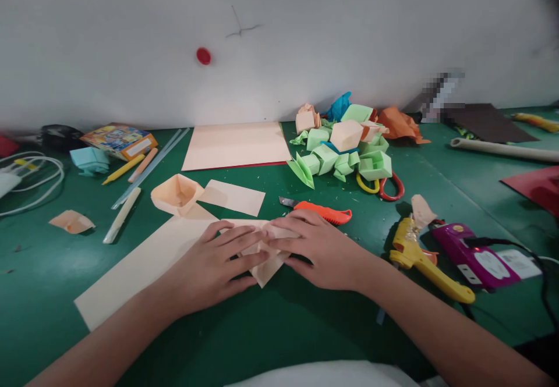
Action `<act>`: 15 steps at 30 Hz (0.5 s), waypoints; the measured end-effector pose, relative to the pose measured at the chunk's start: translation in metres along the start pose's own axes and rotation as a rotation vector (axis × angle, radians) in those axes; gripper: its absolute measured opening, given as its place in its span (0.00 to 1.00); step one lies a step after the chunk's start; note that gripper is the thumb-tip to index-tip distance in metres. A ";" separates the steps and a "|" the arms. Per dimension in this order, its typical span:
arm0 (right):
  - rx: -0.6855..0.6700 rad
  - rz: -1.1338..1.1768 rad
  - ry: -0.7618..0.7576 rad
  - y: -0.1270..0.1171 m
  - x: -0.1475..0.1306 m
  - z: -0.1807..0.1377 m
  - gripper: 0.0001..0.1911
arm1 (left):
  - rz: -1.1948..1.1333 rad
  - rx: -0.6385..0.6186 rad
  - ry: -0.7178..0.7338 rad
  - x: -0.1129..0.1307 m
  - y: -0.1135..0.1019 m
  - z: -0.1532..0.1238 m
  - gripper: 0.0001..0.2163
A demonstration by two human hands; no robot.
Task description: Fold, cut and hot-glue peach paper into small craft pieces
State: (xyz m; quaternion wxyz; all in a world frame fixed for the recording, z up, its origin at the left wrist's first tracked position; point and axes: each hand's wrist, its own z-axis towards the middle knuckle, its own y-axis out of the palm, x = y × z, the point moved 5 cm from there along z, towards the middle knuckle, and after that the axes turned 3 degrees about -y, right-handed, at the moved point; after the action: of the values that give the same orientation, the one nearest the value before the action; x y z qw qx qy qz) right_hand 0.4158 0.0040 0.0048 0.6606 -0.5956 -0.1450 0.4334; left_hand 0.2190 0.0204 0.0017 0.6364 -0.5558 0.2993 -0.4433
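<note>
A piece of cream paper (263, 272), folded to a point at its near end, lies on the table under both hands. My left hand (218, 265) rests palm down on its left side, fingers spread and lying on the folds. From the right, my right hand (317, 247) presses the paper with outstretched fingers, its fingertips close to the left ones. Part of the folds is hidden beneath the fingers. A long cream paper strip (131, 270) runs under the left wrist. Just beyond the right hand lies an orange utility knife (327, 211) with its blade out.
A folded cream paper box (177, 194) and a paper rectangle (233, 196) lie beyond my hands. Green folded paper pieces (325, 159) are heaped near scissors (392, 186). At right are a yellow glue gun (428, 265) and a corded purple power adapter (476, 256). Glue sticks (122, 215) lie left.
</note>
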 end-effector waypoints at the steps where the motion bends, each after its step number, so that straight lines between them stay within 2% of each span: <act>1: -0.007 -0.007 0.008 0.001 0.000 0.000 0.20 | 0.007 0.004 0.001 -0.002 0.002 0.000 0.16; 5: -0.053 -0.018 0.028 0.006 0.002 -0.001 0.20 | -0.049 -0.007 0.007 -0.007 0.010 -0.002 0.19; 9: -0.065 0.004 0.005 0.007 0.004 0.000 0.16 | -0.111 0.008 -0.012 -0.010 0.011 -0.001 0.21; 15: -0.047 0.041 -0.015 0.003 0.007 0.001 0.13 | -0.131 0.050 0.041 -0.007 0.009 0.001 0.15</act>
State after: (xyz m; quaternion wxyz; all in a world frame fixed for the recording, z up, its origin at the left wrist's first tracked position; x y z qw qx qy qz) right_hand 0.4181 0.0096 0.0003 0.6363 -0.6105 -0.1479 0.4477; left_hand 0.2184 0.0271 -0.0074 0.6134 -0.5489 0.2641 -0.5028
